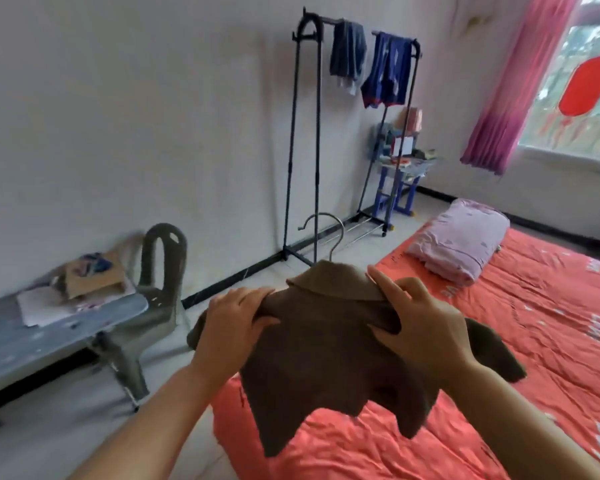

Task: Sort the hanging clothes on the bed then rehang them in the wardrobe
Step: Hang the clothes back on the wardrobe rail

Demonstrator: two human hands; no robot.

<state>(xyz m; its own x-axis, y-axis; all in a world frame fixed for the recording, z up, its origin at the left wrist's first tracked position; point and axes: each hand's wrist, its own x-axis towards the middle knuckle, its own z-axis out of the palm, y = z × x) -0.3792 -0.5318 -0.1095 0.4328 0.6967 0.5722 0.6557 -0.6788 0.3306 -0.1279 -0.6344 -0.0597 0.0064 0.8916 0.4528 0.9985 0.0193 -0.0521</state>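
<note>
A brown collared shirt [326, 355] hangs on a metal hanger whose hook [326, 226] sticks up above the collar. I hold it in the air over the near corner of the red bed [534, 341]. My left hand [232, 323] grips the shirt's left shoulder. My right hand [420, 320] grips the right shoulder, fingers over the collar, thumb underneath. A black clothes rack [302, 140] stands against the far wall, with a grey-blue garment [347, 53] and a dark blue garment [388, 71] draped over its top bar.
A folded pink quilt [461, 240] lies at the far end of the bed. To the left stand a grey plastic chair [163, 271] and a cluttered blue-grey table [49, 323]. A small blue shelf [399, 168] sits beyond the rack. Pink curtains [520, 81] frame the window at right.
</note>
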